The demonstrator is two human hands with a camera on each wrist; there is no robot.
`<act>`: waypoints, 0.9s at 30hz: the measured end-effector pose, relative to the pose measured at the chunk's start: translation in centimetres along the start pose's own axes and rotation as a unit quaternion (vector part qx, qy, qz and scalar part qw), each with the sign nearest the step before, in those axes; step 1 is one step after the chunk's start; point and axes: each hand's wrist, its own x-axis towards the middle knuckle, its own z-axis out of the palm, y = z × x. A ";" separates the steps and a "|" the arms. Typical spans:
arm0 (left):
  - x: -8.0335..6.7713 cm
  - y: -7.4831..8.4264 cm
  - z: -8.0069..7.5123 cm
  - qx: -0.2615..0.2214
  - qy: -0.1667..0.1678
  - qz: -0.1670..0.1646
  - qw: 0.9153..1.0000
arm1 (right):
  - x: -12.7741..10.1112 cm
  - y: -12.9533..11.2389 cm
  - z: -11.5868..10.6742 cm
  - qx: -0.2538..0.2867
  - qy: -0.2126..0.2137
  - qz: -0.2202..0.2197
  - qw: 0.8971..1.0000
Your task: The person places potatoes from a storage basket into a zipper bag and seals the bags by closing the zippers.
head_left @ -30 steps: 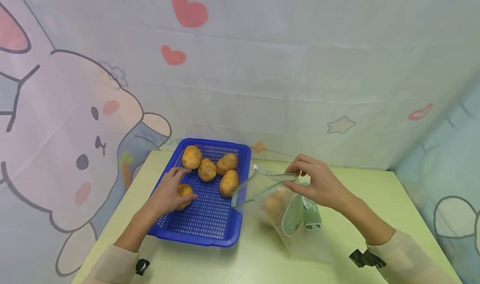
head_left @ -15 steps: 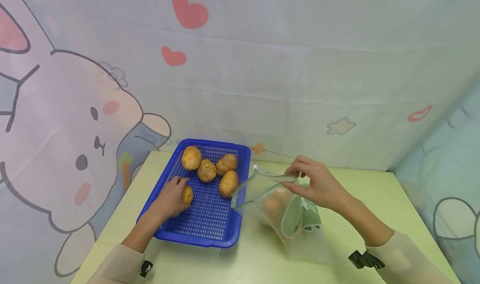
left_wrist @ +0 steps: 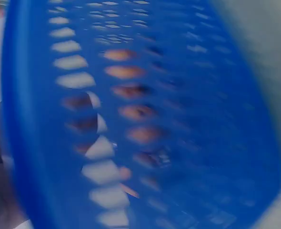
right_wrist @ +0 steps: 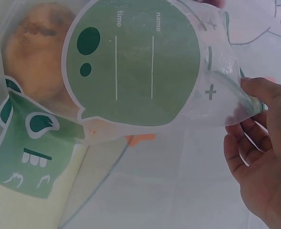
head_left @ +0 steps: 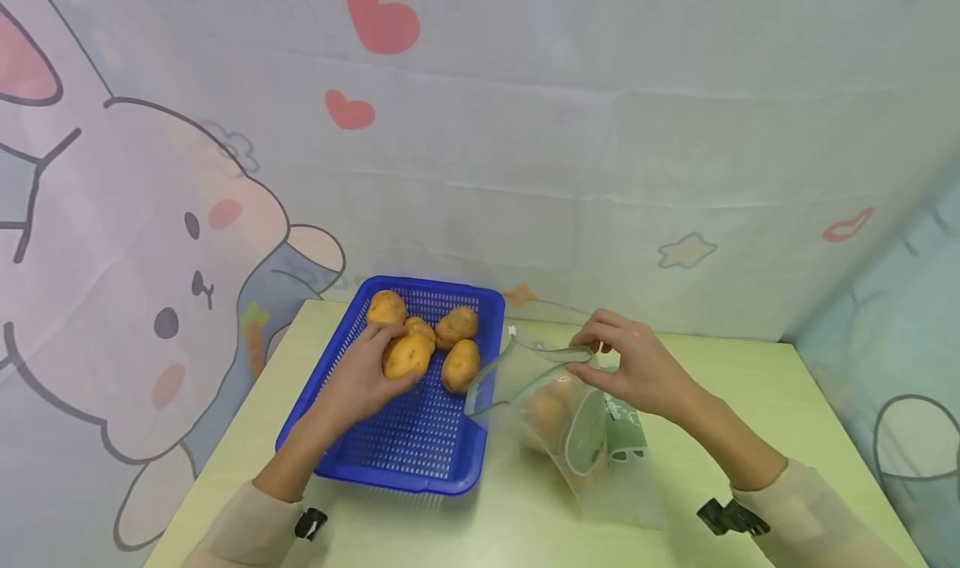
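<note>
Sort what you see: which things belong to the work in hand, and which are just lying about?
Belonging, it seems:
potato in the left grip
four other potatoes
blue basket
translucent bag in the right grip

Just around:
printed cloth backdrop
table
black wrist gear

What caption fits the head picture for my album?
Left hand holding a potato at the blue basket, right hand pinching a zip bag.

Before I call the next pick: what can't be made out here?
Head: much of the middle potato, hidden by the held potato.
Left wrist: what shows behind the basket, blurred and screened by its wall.
Right wrist: part of the contents of the bag, behind its green print.
</note>
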 end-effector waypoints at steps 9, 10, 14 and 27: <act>1.5 6.8 -0.2 -0.142 -0.009 0.069 0.987 | 0.1 -0.1 -0.1 0.000 0.003 -0.005 1.000; 1.6 7.2 0.0 -0.148 -0.015 0.079 0.986 | 0.1 -0.1 -0.2 0.000 0.003 -0.005 1.000; 2.0 8.3 1.2 -0.179 -0.041 0.107 0.977 | 0.1 -0.2 -0.1 0.003 0.005 -0.009 1.000; 2.1 8.7 2.7 -0.202 -0.072 0.128 0.968 | -0.1 -0.1 -0.2 0.001 0.003 -0.004 1.000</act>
